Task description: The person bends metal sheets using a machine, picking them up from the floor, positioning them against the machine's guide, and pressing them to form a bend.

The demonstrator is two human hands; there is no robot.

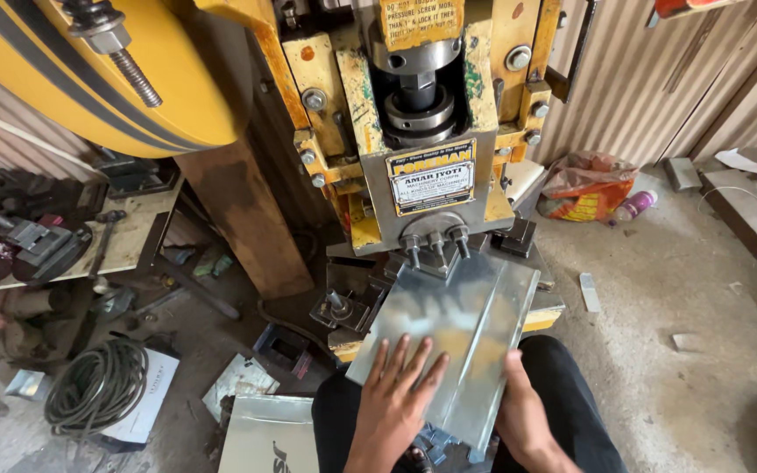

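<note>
Metal sheet [457, 324] lies on the press bed, far end tucked under the yellow press [422, 149], near end over my lap. My left hand [396, 398] rests flat on top, fingers spread wide. My right hand [523, 412] cups the near right edge, fingers curled against it. The sheet looks thin, stiff, slick, likely sharp at the edges; best held flat-palmed or by the long sides. Dusty concrete floor [659, 298], a coil of cable [98, 385] and a cluttered bench [133, 236] to my left.
</note>
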